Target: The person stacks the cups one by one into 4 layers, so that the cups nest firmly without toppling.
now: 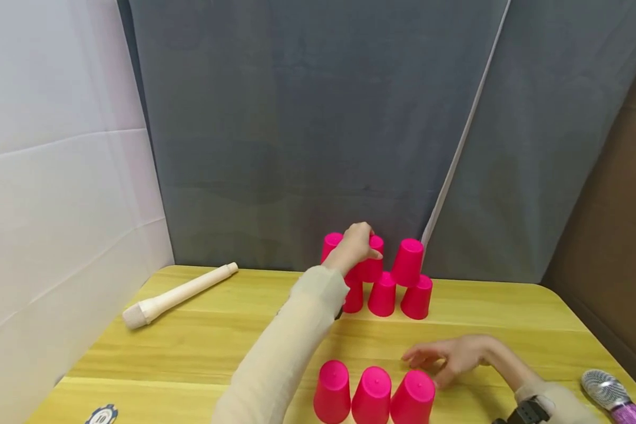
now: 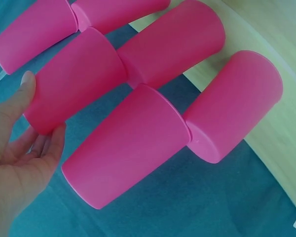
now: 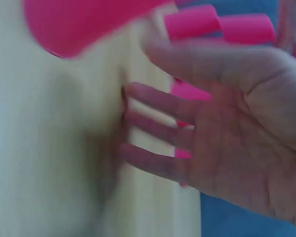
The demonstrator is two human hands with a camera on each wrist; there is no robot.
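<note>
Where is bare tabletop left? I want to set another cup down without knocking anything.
The widest bare patch is the left half of the yellow table, between the wooden pestle and the poker chip. A narrower strip runs between the far cup stack and the near cup row, but the right hand is over it.

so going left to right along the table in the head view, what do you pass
poker chip → wooden pestle → front row of three pink cups → right hand → hairbrush
</note>
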